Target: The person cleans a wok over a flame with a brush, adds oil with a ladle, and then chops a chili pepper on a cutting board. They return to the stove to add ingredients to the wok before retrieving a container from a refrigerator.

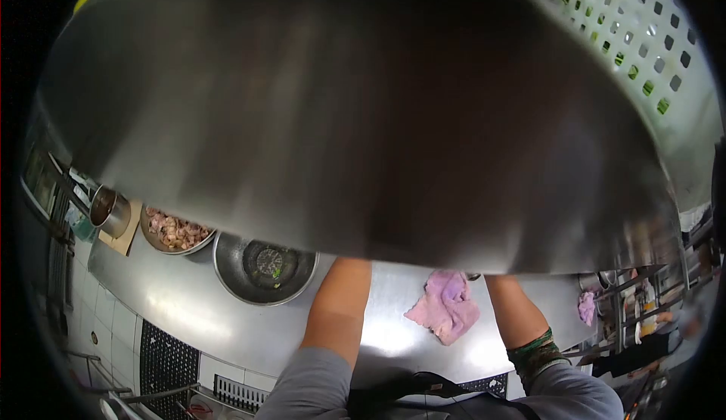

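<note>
Extending both arms beneath a huge, brushed grey metal object with a curved edge (363, 132), blurred, close to the camera, above the table and filling most of the view. Cannot tell whether gripping or merely touching it, nor whether spreading, pressing together or pinching with the fingers of the left hand and the right hand, both hidden from sight. Showing below its lower edge only a bare left forearm (340, 299) and a bare right forearm (516, 310), the latter with a green patterned band (538, 352) near the elbow. Leaving between them, flat on a shiny stainless-steel table (174, 291), a crumpled pink cloth (446, 310). Passing leftward, finding a round, deep steel bowl (233, 275) with green scraps inside, then a round metal bowl heaped with pinkish chopped pieces (178, 231), then a cylindrical steel pot (113, 216) near a flat brown board (125, 242). Noticing at upper right a white plastic basket with square holes (665, 79), and at far right another person in dark clothing (635, 356)
</note>
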The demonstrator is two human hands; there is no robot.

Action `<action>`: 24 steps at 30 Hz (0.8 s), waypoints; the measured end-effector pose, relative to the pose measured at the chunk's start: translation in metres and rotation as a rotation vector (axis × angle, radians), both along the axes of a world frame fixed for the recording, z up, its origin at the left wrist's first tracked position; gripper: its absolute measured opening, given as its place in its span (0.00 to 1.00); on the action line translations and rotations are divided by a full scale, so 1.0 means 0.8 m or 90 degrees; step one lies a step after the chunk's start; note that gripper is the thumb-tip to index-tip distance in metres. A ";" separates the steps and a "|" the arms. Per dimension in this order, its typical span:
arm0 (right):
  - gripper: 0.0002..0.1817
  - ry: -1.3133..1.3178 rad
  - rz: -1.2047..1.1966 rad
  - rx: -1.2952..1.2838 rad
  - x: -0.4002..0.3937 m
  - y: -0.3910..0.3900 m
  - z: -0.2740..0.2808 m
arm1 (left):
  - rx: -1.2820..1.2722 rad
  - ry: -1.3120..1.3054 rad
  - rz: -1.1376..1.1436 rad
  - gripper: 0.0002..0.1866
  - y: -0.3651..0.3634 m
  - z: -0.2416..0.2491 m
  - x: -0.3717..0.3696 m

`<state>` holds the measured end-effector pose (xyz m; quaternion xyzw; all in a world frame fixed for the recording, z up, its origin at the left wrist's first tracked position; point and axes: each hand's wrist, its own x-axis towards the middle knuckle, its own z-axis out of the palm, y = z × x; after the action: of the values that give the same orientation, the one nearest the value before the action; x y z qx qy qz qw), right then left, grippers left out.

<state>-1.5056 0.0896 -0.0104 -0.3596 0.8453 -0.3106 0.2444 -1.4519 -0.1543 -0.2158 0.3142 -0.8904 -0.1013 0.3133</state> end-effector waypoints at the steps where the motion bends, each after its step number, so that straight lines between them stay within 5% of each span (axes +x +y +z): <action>1: 0.24 -0.008 -0.025 -0.032 0.001 0.011 0.007 | 0.047 -0.043 -0.058 0.26 0.007 -0.006 -0.012; 3: 0.23 -0.045 -0.081 -0.086 0.009 0.030 0.036 | 0.120 -0.111 -0.143 0.27 0.019 0.008 -0.014; 8: 0.20 -0.182 -0.203 -0.217 0.024 0.088 0.093 | 0.004 -0.078 -0.183 0.27 0.028 0.025 0.015; 24: 0.13 -0.344 -0.292 -0.312 0.050 0.128 0.098 | -0.103 -0.021 -0.244 0.26 0.051 0.024 0.023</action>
<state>-1.4659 0.1920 0.0684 -0.1152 0.7103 -0.6314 0.2889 -1.4333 -0.1138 -0.1969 0.1146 -0.9440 -0.0822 0.2982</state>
